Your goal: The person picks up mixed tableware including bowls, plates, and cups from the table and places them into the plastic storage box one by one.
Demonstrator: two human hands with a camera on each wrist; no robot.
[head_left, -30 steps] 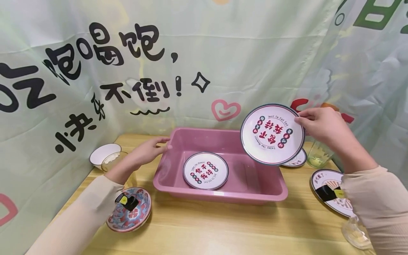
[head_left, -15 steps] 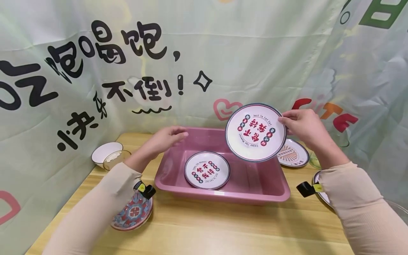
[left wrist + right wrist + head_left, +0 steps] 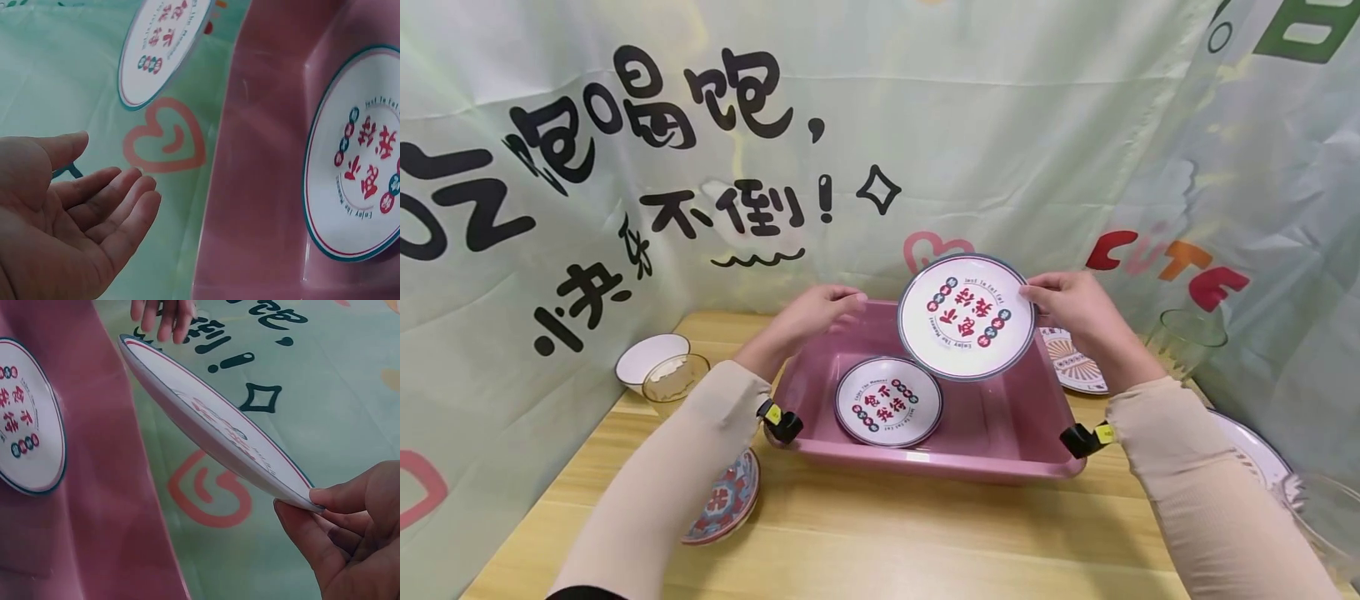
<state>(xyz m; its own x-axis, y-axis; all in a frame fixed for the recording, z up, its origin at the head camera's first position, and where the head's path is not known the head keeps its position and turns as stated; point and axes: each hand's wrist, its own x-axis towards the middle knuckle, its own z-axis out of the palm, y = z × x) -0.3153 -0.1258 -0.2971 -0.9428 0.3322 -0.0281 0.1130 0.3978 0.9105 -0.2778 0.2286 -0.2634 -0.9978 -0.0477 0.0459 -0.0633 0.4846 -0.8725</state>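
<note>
Head view: at far left, a white bowl (image 3: 638, 357) is sitting partly behind an amber glass (image 3: 672, 379), whose base the left sleeve is covering; the sleeve is also hiding half the patterned dishes (image 3: 724, 502). Left hand (image 3: 820, 315) is hovering by the pink basin (image 3: 985, 467)'s back-left rim, thumb spreading from loosely bent fingers. Printed plate (image 3: 889, 402) is lying inside the basin; the left-wrist view is cutting off its right side. Held plate (image 3: 967, 317) is tilting above the basin, right hand (image 3: 1071, 304) pinching its edge between thumb and fingers. Fan-patterned plate (image 3: 1075, 364) is partly hiding behind that hand. At right, the sleeve is covering part of another plate (image 3: 1251, 446); a clear vessel (image 3: 1333, 517) is running out of frame, hard to identify. Versus half a second ago: left hand is sitting farther right, held plate farther left and slightly lower.
</note>
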